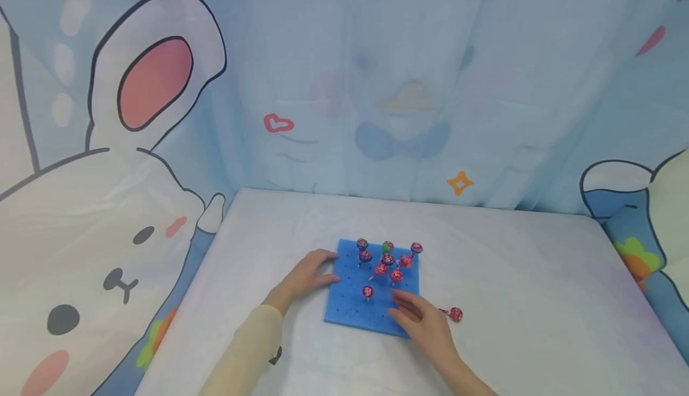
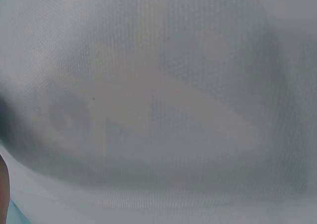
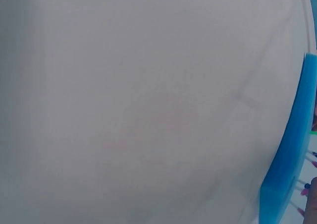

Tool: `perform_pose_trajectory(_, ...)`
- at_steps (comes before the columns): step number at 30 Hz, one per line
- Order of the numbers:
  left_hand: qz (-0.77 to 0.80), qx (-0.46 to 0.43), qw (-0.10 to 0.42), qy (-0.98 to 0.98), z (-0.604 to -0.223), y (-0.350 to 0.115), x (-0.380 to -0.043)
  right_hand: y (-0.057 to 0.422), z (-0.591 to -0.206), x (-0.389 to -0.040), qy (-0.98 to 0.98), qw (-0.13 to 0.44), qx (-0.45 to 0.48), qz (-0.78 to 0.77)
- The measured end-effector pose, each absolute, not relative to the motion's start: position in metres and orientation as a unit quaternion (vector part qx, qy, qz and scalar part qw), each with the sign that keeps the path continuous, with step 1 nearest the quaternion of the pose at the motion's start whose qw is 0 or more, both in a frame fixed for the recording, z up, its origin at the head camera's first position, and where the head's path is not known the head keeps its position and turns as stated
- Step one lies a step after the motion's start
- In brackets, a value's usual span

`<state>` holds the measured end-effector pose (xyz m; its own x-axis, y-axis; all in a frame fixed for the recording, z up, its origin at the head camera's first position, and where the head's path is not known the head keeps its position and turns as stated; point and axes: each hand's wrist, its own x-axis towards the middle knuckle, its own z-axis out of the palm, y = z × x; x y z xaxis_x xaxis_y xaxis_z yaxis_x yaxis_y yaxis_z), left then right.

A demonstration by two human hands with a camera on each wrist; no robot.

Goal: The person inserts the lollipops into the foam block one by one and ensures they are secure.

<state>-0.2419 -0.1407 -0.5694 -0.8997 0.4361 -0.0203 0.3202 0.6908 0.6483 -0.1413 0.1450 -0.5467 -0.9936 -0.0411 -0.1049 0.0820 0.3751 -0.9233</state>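
A blue foam board (image 1: 352, 309) with small holes lies on the white cloth. Several wrapped lollipops stand in its far part, among them a green one (image 1: 387, 246) and a pink one (image 1: 406, 261). One red lollipop (image 1: 368, 292) stands by itself nearer the front. My left hand (image 1: 309, 273) rests at the board's left edge, thumb and fingers spread. Over the front right part is my right hand (image 1: 422, 324), its fingers loosely bent with no lollipop visible between them. Just right of that hand lies another red lollipop (image 1: 456, 314), its stick partly hidden.
White cloth (image 1: 527, 300) covers the table around the board. A pale blue curtain (image 1: 334, 73) with cartoon prints hangs behind and at both sides. Mostly cloth fills the left wrist view; the board's edge (image 3: 285, 169) shows at right in the right wrist view.
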Motion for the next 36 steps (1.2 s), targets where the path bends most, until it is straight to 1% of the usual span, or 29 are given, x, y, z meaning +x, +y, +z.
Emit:
perform_pose_trajectory(8,0.337,0.214,0.079,0.913,-0.570,-0.141,-0.242,0.165,-0.542,-0.141,0.847,0.044,0.026,-0.529)
perform_pose_trajectory(16,0.340,0.213,0.079,0.912,-0.571,-0.141,-0.242,0.184,-0.545,-0.140,0.887,-0.021,0.002,-0.461)
perform_pose_trajectory(23,0.338,0.212,0.084,0.913,-0.571,-0.139,-0.242,0.200,-0.550,-0.140,0.909,-0.033,0.019,-0.416)
perform_pose_trajectory(29,0.333,0.213,0.082,0.915,-0.570,-0.139,-0.242,0.214,-0.551,-0.138,0.923,-0.077,0.006,-0.378)
perform_pose_trajectory(36,0.335,0.215,0.080,0.914,-0.569,-0.139,-0.242,0.232,-0.555,-0.137,0.933,-0.081,0.021,-0.351)
